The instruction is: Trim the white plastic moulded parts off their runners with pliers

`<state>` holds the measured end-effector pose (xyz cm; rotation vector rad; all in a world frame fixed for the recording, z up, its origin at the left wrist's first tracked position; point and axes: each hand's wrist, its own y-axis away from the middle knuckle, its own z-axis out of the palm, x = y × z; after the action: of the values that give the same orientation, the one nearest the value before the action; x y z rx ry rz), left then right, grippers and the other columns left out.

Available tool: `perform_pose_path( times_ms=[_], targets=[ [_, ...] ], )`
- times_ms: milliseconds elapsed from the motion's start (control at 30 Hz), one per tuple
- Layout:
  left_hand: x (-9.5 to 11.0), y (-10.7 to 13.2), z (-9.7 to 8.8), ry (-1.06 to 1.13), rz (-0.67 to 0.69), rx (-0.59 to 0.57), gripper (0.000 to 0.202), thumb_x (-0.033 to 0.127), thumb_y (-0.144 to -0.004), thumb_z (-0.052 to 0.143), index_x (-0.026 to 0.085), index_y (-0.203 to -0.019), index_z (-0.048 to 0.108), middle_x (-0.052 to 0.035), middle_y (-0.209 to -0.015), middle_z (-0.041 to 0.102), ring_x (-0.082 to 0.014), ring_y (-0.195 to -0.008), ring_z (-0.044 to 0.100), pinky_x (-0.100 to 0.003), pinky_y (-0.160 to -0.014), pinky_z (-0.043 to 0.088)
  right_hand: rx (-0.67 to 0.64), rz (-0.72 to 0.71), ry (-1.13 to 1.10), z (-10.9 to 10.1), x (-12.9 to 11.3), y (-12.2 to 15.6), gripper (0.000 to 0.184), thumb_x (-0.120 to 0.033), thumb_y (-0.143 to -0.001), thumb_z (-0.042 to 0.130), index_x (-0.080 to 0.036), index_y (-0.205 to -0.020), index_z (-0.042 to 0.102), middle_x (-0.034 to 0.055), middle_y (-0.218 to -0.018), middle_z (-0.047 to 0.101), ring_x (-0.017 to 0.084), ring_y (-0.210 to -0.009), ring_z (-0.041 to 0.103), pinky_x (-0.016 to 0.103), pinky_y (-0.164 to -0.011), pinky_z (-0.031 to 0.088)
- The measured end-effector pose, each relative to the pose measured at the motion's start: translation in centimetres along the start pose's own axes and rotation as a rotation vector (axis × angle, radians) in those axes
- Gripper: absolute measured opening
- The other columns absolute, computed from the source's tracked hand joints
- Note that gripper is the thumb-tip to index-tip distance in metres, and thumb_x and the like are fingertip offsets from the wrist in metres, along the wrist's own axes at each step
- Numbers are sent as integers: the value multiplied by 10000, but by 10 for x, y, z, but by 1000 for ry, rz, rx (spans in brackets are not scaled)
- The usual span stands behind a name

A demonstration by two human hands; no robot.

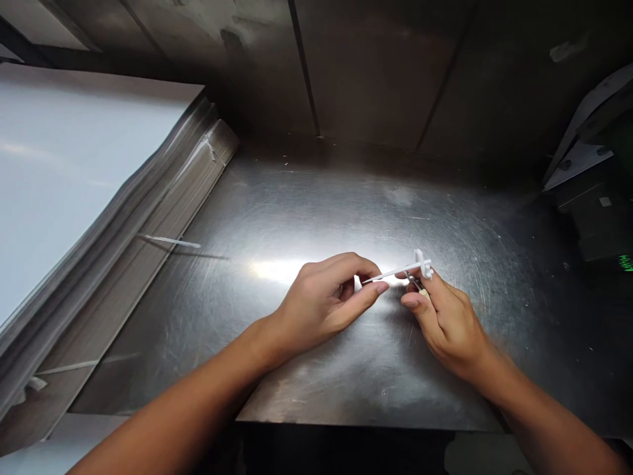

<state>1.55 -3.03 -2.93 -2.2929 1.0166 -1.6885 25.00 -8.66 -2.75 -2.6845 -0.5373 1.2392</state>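
White part (397,271), left hand (326,297); pliers (416,282) — right hand (452,323)

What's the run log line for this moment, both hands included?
left hand: pinching thin white piece | right hand: holding small metal-tipped tool near it | surroundings: metal table, stacked sheets at left

Small tool (415,283) mostly hidden in right hand (445,320). Left hand (329,297): lower fingers (347,289) mostly hidden. Sheet stack (74,165) cut off by left edge; dark machine (588,221) cut off by right edge, its green marks (626,263) too small to read.
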Motion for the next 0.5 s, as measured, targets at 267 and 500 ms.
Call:
perform_pose_path(
  times_ms=[267,500],
  targets=[
    [-4,2,3,-54,77,47,123,119,-1037,747,141,-922,708,-3,-808,686,-75,-636,568,-222,-553,415,-18,-9,36,3,1,-1,434,-580,-1246,442,-175,-1235,597,49,-998,722,196,-808,705,321,-723,525],
    [1,1,1,-71,68,42,173,140,-1068,709,150,-898,681,14,-766,647,-72,-621,522,-230,-559,403,-59,61,-103,0,1,-1,449,-593,-1243,430,-197,-1315,629,86,-1139,711,226,-930,710,353,-851,565]
  ],
)
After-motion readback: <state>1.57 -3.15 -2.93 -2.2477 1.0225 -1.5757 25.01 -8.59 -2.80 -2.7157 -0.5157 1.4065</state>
